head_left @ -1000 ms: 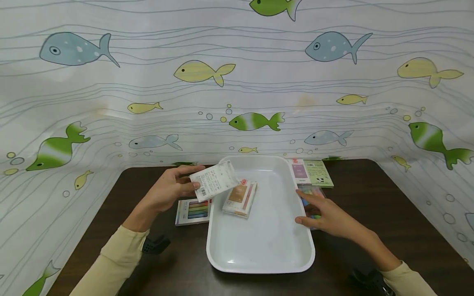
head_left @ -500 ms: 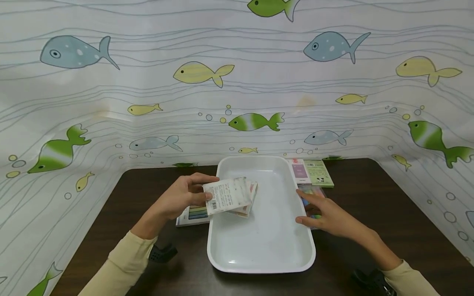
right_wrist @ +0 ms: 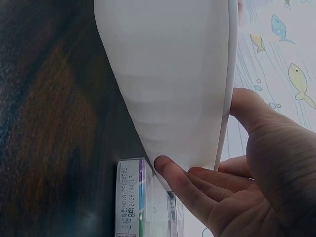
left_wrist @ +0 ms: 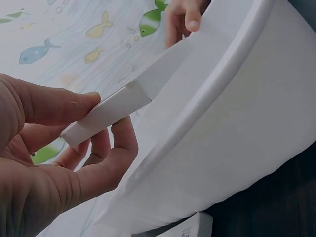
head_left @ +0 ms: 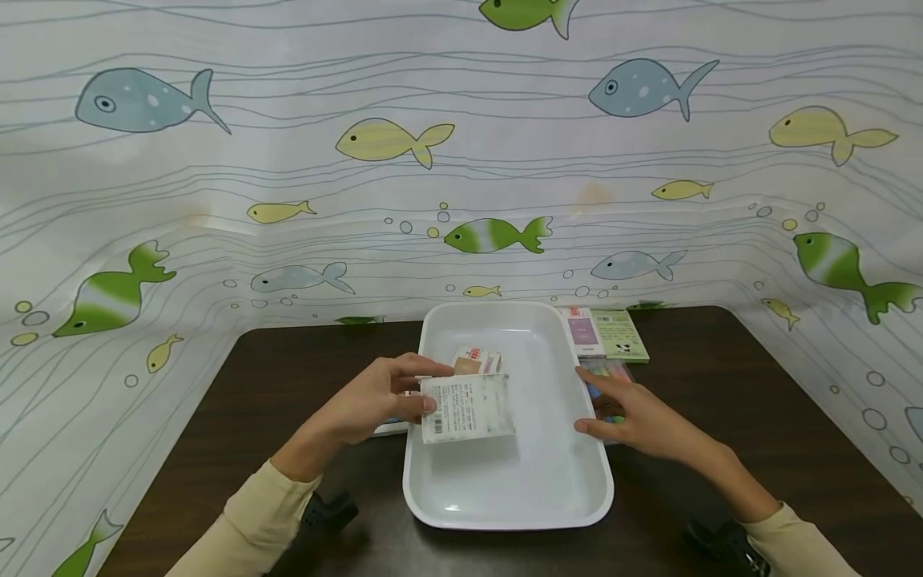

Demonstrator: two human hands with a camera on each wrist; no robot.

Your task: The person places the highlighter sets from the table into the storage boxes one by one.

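My left hand pinches a small flat white box by its left end. Its printed face with a barcode is turned up, over the left part of a white tray. In the left wrist view, thumb and fingers press the box's two sides. Behind it, a box with a brown panel lies in the tray, partly covered. My right hand rests against the tray's right edge, fingers spread. In the right wrist view, its thumb touches the rim and a fingertip touches the tray's outer wall.
Right of the tray lie a box with a purple panel, a green pack and a clear pack with coloured contents. Another box lies left of the tray, mostly hidden. A fish-patterned sheet stands behind the dark table.
My left hand has carried the white box rightward and toward me, from the tray's left rim to over its inside. My right hand has stayed at the tray's edge.
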